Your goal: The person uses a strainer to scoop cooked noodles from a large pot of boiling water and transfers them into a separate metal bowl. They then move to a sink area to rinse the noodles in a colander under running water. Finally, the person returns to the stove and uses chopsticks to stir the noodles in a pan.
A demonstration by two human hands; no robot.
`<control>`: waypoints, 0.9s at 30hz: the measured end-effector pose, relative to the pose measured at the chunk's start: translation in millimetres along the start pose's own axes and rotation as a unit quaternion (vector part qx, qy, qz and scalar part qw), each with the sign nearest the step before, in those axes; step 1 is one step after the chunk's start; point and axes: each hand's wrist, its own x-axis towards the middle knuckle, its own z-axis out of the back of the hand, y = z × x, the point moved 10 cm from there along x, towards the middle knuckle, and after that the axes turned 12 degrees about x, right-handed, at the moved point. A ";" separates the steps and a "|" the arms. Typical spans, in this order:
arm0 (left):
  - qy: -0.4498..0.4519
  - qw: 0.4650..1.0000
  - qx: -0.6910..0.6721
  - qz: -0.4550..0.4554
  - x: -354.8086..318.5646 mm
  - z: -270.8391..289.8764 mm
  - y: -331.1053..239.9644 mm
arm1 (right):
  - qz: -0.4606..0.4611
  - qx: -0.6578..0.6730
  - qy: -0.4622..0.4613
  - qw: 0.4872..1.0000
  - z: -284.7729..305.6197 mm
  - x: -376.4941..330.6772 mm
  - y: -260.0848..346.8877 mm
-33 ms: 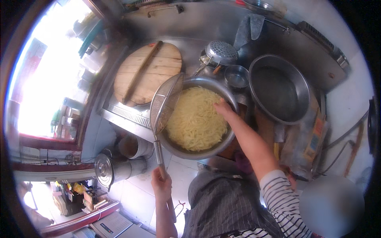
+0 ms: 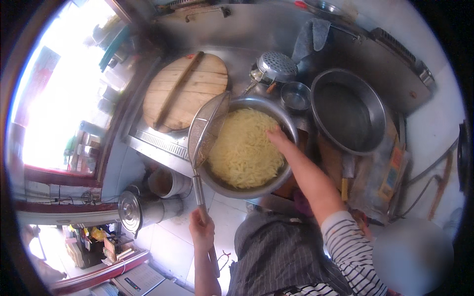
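Note:
My left hand [image 2: 202,229] is wrapped round the wooden handle of a wire mesh strainer [image 2: 207,123]. The mesh head overlaps the left rim of a large steel basin [image 2: 232,192]. Heaped in that basin are pale yellow strips [image 2: 244,150] that look like cut potato. From the right, my right hand [image 2: 278,135] reaches over the rim and touches the strips at their right edge. Its fingertips are partly hidden among them, so I cannot make out a grip.
A round wooden lid [image 2: 173,89] lies left on the steel counter. Behind the basin are a perforated ladle [image 2: 277,66] and a small metal bowl [image 2: 295,96]. To the right stand a dark metal basin [image 2: 348,111] and a cleaver [image 2: 348,167]. A lidded pot [image 2: 131,212] stands below left.

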 end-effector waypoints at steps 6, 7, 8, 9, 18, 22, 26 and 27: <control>-0.006 1.000 -0.009 -0.009 -5.3 12.6 7.6 | -0.105 0.136 0.090 0.981 -68.6 0.0 -39.9; -0.008 1.000 -0.025 -0.017 -5.8 14.9 8.1 | -0.151 0.189 0.125 0.962 -87.0 -6.6 -44.6; -0.009 1.000 -0.018 -0.014 -6.4 18.0 9.3 | -0.157 0.179 0.103 0.966 -97.8 -16.3 -39.8; -0.010 1.000 -0.011 -0.010 -7.7 22.5 9.2 | -0.161 0.170 0.082 0.969 -112.1 -33.0 -28.7; 0.022 1.000 -0.004 -0.017 5.2 33.1 -9.5 | -0.105 0.247 0.361 0.893 -222.7 -68.8 -3.8; 0.038 0.998 0.013 -0.039 16.0 34.7 -10.4 | -0.084 0.273 0.366 0.886 -190.7 -109.4 61.0; 0.057 0.996 -0.024 -0.070 28.7 40.9 -1.7 | 0.056 0.128 0.265 0.954 -99.7 -121.0 131.0; 0.059 0.996 -0.018 -0.071 32.6 38.8 -2.6 | 0.096 0.105 0.212 0.967 -73.8 -97.8 123.3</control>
